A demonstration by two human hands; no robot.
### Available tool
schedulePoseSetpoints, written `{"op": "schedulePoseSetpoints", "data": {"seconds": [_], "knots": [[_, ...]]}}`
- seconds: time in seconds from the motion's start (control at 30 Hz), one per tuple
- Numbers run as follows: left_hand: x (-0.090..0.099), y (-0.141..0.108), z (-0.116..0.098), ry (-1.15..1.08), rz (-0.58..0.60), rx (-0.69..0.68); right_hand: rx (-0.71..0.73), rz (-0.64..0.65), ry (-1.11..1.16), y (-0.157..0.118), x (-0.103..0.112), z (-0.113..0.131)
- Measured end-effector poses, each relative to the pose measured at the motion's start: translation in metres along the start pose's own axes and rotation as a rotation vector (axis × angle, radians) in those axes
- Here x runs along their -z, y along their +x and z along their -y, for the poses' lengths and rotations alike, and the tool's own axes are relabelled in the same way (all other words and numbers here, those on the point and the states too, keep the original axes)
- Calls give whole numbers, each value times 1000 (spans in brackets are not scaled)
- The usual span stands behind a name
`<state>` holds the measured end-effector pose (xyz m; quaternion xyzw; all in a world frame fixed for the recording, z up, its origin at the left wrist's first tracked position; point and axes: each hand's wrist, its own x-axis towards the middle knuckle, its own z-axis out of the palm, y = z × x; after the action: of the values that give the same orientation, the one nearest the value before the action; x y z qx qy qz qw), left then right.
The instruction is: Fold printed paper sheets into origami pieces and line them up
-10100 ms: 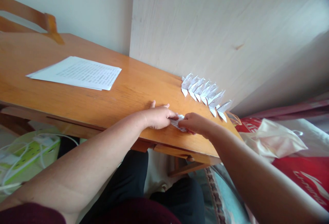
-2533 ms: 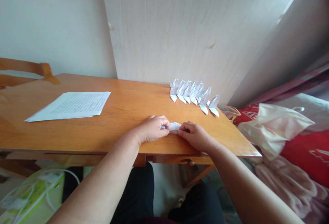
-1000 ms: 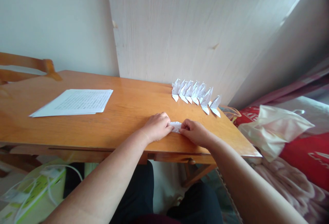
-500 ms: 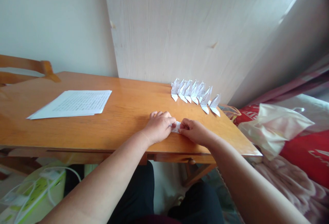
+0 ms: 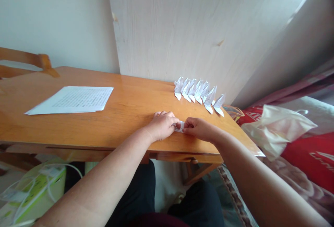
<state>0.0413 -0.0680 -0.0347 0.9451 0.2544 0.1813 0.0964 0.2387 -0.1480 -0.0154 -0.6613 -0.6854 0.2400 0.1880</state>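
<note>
A small folded piece of white printed paper (image 5: 180, 127) lies at the front of the wooden table (image 5: 130, 115), between my two hands. My left hand (image 5: 164, 125) has its fingers curled on the paper's left end. Pinched on the right end is my right hand (image 5: 196, 128). The fingers cover part of the paper, so its full shape is hidden. Behind my hands, several folded white paper shapes (image 5: 199, 91) stand close together in rows along the table's back right edge.
A stack of printed sheets (image 5: 78, 100) lies on the table's left. A wooden chair back (image 5: 26, 60) stands at the far left. A pale plastic bag (image 5: 278, 128) and red bags (image 5: 310, 157) sit beyond the right edge. The wall panel (image 5: 169, 29) borders the back.
The camera view has shifted slightly. My right hand's fingers have closed in a little on the paper's right end; both hands stay at the same spot on the table.
</note>
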Motion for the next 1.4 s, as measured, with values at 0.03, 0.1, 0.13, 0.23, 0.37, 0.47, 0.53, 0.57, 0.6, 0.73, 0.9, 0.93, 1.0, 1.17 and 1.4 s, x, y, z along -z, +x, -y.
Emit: {"op": "schedulePoseSetpoints", "data": {"seconds": [0.03, 0.1, 0.13, 0.23, 0.37, 0.47, 0.53, 0.57, 0.6, 0.73, 0.9, 0.93, 1.0, 1.17, 1.4], "knots": [[0, 0, 0, 0, 4, 3, -6, 3, -13, 1, 1, 0], [1, 0, 0, 0, 18, 10, -21, 3, -35, 2, 1, 0], [2, 0, 0, -1, 26, 15, -30, 3, -46, 3, 2, -1], [4, 0, -1, -9, 46, 33, -62, 13, -86, 4, 4, -4], [4, 0, 1, -14, 57, 34, -117, 59, -155, 0, 11, -8], [2, 0, 3, -7, 45, 30, -147, 59, -179, -5, 14, -10], [1, 0, 3, -1, 39, 28, -150, 49, -179, -8, 15, -11], [0, 1, 3, 1, 38, 27, -150, 48, -177, -9, 15, -12], [0, 1, 3, 2, 37, 26, -152, 50, -175, -10, 16, -13], [2, 0, 2, -7, 43, 35, -177, 52, -183, -16, 19, -19], [1, 1, 1, -20, 51, 63, -171, 61, -181, -22, 24, -24], [1, 2, 1, -22, 49, 67, -173, 44, -193, -23, 23, -24], [1, 2, 1, -22, 48, 65, -190, -56, -261, -27, 19, -20], [2, 3, 0, -19, 57, 66, 71, -345, -479, -45, -2, 11], [-1, 1, 1, -21, 39, 71, 177, -234, -669, -63, -32, 48]]}}
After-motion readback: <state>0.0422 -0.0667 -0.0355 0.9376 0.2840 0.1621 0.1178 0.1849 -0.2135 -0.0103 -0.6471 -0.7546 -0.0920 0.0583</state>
